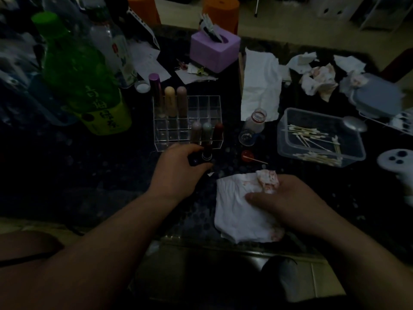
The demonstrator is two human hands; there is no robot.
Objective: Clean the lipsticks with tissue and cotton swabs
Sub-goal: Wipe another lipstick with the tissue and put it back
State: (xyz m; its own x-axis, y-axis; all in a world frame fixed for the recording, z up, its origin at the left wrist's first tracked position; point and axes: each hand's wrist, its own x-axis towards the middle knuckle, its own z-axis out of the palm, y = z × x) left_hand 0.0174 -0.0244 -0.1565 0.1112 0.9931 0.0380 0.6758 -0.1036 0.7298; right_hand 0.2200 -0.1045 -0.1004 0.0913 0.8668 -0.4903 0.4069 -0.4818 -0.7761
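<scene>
In the middle of the frame, the left hand (178, 173) has its fingers curled round a dark lipstick tube (207, 153). The tube stands open with a deep red bullet showing, just in front of a clear acrylic grid organiser (178, 128). Lower right of centre, the right hand (292, 202) holds a white tissue smeared with red stains (237, 215). Its thumb lies across the sheet, and its fingers are closed on a bunched, stained corner at the top. The rest of the tissue lies spread on the dark speckled surface (100, 175).

The organiser holds six capped lipsticks: a purple, a yellow and a pinkish one in the back row (171, 101), and three more in the front right cells (206, 130).

To the right of the organiser stands a small clear bottle (254, 123). Below it is a red cap (247, 155) with a single cotton swab on it. Further right, a clear plastic tub (288, 130) holds a scatter of wooden-stemmed cotton swabs (312, 139).

Near the top centre sits a lilac tissue box (214, 50), with a flat white tissue sheet (260, 86) beside it. Crumpled, red-stained tissues (319, 80) lie in the upper right. A green plastic bottle with a yellow label (82, 77) fills the upper left.
</scene>
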